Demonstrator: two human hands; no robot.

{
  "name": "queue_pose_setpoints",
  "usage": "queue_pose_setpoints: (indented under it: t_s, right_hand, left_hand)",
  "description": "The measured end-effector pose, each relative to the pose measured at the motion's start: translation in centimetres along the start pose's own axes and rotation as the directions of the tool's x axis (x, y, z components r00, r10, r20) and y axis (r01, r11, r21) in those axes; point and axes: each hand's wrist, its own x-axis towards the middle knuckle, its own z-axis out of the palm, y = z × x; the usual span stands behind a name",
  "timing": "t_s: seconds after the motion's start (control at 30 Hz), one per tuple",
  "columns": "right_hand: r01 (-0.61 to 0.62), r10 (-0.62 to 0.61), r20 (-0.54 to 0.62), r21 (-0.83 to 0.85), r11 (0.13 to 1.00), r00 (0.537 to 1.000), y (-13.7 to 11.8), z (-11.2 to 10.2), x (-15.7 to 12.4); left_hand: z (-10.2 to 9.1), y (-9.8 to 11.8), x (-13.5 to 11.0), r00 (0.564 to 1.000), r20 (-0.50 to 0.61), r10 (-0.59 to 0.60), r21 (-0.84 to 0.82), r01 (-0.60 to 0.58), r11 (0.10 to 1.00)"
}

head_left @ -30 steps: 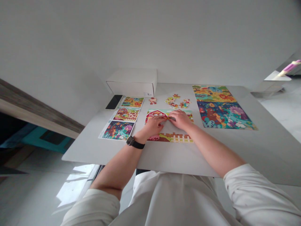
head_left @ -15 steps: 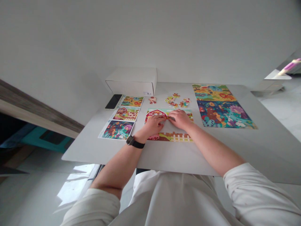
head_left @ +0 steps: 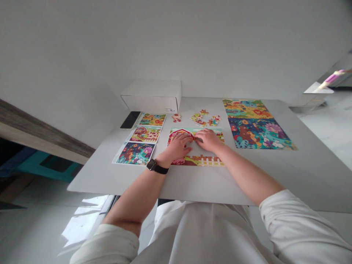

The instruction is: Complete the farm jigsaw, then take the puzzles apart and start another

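— Where the left hand meets the right hand, what lies beneath?
— Farm puzzle: red barn, white fence, partly built, at the white table's middle. Fingers curled down; grip unclear. Bare pale wall beyond.

The left hand and right hand hide the middle of the colourful cardboard farm jigsaw; what their fingers press is too small to tell.
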Motion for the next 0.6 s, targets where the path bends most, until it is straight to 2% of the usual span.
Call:
queue_pose_setpoints:
  t_s: [0.3,0.6]
  right_hand:
    - [0.004,-0.004,0.054,0.001,1.000,0.999,-0.2,-0.8,0.1]
    - [-0.017,0.011,0.084,0.067,0.998,0.996,-1.0,-1.2,0.3]
  left_hand:
    - [0.9,-0.6,0.0,0.998,-0.052,-0.024,0.002,0.025,1.000]
    - [0.8,-0.4,0.1,0.997,-0.062,-0.054,-0.089,0.048,0.995]
